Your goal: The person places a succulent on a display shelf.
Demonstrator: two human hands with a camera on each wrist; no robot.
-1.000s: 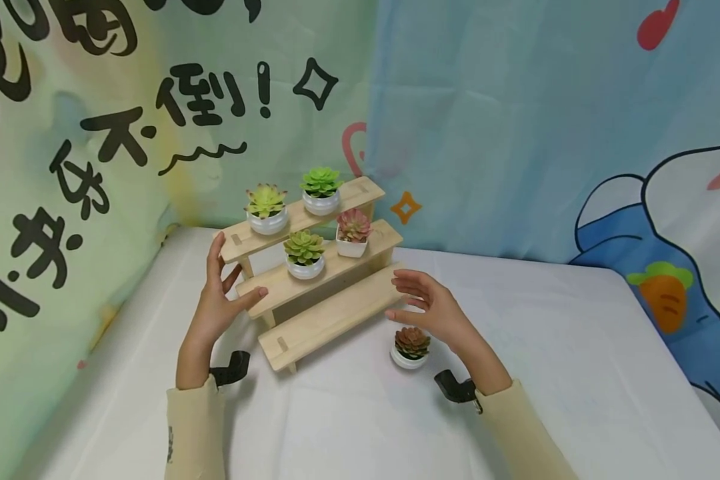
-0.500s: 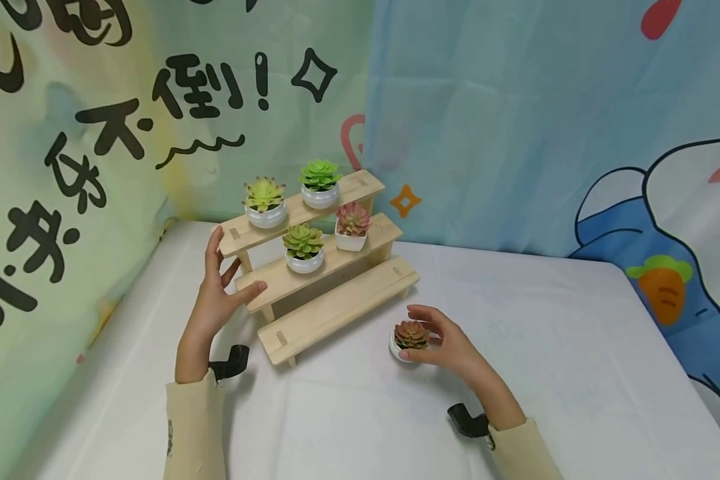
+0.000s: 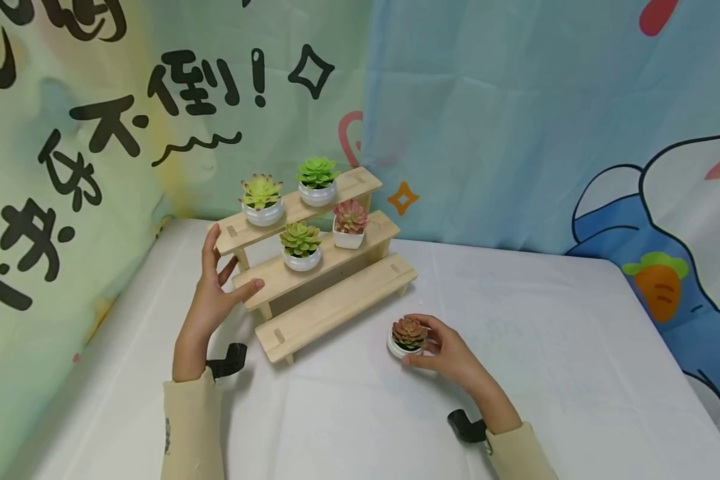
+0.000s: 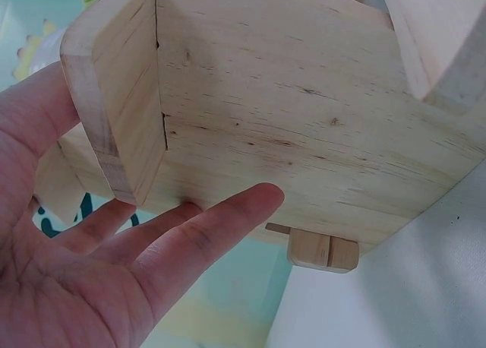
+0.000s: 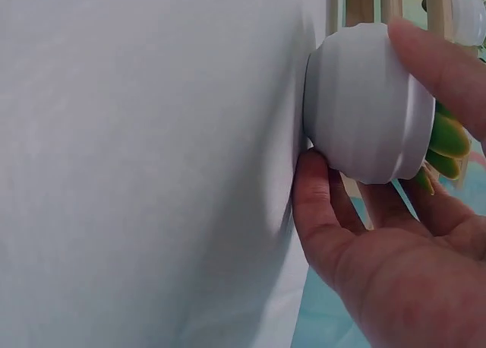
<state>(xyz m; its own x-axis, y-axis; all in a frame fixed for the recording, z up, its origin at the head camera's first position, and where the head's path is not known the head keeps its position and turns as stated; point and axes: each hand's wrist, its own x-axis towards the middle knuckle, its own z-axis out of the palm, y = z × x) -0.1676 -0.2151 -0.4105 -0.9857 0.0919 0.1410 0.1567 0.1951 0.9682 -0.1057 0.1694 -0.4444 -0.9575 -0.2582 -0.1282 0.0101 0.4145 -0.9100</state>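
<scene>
A three-step wooden stand (image 3: 336, 305) sits on the white table, its lowest step bare. My left hand (image 3: 219, 288) is at the stand's left end with fingers straight and the thumb touching the middle step. The left wrist view shows that hand (image 4: 114, 287) beside the stand's side panel (image 4: 304, 120). On the table in front of the stand, my right hand (image 3: 437, 347) grips a reddish succulent in a round white pot (image 3: 409, 335). In the right wrist view, the thumb and fingers (image 5: 395, 249) wrap the pot (image 5: 364, 105).
Two green succulents (image 3: 261, 200) (image 3: 317, 180) stand on the top step. A green one (image 3: 301, 245) and a pink one in a square pot (image 3: 351, 223) stand on the middle step. Printed fabric backdrops (image 3: 486, 120) close the back and left. The white tabletop (image 3: 576, 373) stretches right.
My right hand moved from the lowest step's right end down to the reddish succulent pot and closed its fingers round it. The left hand stayed at the stand's left end.
</scene>
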